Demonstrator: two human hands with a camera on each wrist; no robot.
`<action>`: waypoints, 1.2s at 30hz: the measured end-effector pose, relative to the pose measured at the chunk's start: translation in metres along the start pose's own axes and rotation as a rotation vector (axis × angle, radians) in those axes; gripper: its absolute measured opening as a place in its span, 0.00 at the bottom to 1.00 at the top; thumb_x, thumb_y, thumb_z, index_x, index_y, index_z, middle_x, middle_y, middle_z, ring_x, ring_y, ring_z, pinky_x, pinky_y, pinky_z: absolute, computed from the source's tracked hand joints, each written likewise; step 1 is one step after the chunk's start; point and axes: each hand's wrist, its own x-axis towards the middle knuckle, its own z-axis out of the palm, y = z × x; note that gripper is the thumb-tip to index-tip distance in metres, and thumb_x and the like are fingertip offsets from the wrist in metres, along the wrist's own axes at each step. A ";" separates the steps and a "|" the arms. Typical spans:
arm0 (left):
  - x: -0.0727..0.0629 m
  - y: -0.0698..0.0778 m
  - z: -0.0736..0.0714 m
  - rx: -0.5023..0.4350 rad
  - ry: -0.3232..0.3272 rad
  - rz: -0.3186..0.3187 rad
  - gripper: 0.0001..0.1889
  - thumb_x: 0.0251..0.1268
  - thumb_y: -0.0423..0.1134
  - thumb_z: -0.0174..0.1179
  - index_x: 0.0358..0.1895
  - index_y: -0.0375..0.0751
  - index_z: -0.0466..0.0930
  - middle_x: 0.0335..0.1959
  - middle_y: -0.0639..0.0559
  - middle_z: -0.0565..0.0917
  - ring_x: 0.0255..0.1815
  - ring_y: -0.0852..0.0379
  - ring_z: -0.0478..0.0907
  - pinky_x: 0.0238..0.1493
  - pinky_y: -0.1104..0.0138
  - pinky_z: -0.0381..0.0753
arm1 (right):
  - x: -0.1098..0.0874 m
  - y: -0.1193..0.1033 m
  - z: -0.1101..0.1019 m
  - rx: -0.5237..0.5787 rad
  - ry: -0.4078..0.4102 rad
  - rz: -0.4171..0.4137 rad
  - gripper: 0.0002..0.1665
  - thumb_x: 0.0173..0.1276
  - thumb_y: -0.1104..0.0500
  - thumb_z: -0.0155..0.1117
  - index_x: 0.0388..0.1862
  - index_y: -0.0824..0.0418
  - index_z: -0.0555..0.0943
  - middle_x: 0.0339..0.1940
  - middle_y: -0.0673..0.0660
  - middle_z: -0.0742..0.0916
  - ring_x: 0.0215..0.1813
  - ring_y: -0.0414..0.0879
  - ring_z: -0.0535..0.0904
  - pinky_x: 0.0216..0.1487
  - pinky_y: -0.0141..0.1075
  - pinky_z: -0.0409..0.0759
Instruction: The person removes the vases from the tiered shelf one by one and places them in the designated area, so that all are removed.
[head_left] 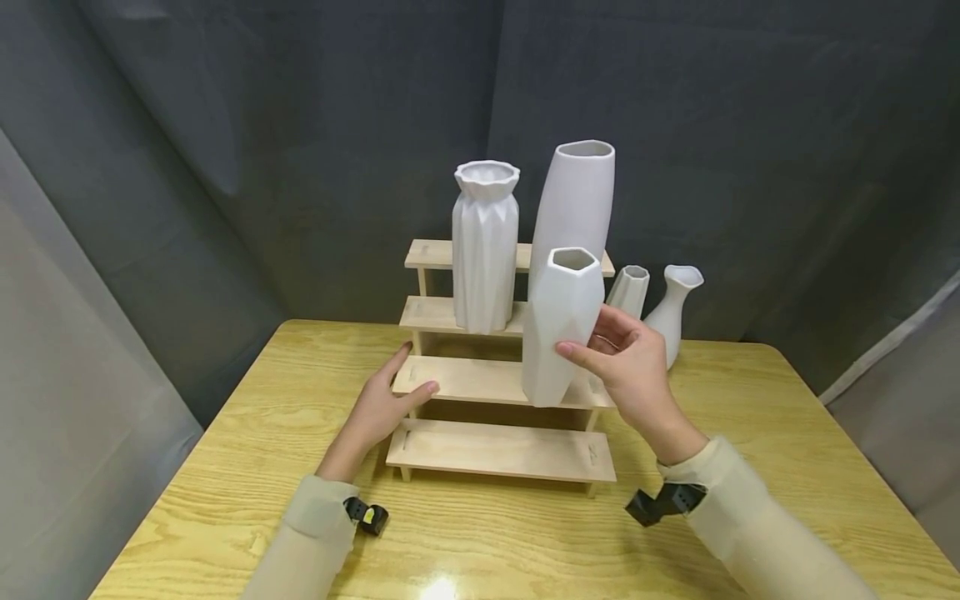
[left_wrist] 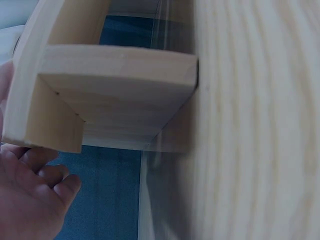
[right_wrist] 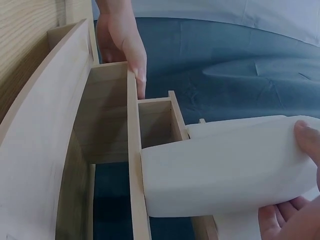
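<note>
My right hand (head_left: 633,367) grips a white faceted vase (head_left: 562,325) by its right side, thumb in front and fingers behind. The vase is upright, its base at the second step from the bottom of a wooden tiered stand (head_left: 498,450). In the right wrist view, the base of the faceted vase (right_wrist: 220,172) meets that step's board. My left hand (head_left: 378,404) holds the left end of the same step, thumb over its top near the front edge. In the left wrist view, the curled fingers (left_wrist: 42,170) of my left hand lie beside the stand's end.
A pleated white vase (head_left: 485,258) stands on the stand's upper part. A tall smooth white vase (head_left: 577,200) rises behind the faceted one. Behind the stand's right end are a small ribbed vase (head_left: 630,292) and a flared-neck vase (head_left: 671,317). Dark curtains (head_left: 300,150) hang behind the table (head_left: 247,467).
</note>
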 end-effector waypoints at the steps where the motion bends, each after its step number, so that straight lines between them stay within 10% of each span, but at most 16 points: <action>1: 0.000 0.000 0.000 0.000 0.000 -0.001 0.52 0.53 0.71 0.63 0.79 0.63 0.48 0.78 0.61 0.50 0.78 0.52 0.45 0.72 0.47 0.56 | 0.000 0.000 -0.001 0.000 0.006 0.001 0.37 0.51 0.64 0.82 0.62 0.66 0.78 0.55 0.59 0.84 0.53 0.48 0.83 0.53 0.33 0.80; 36: -0.004 0.001 -0.005 -0.019 -0.016 0.019 0.50 0.58 0.68 0.62 0.79 0.64 0.46 0.79 0.60 0.48 0.79 0.50 0.43 0.73 0.45 0.52 | -0.009 -0.012 -0.037 0.086 0.132 -0.095 0.31 0.51 0.74 0.78 0.56 0.68 0.82 0.50 0.58 0.86 0.50 0.50 0.81 0.50 0.32 0.82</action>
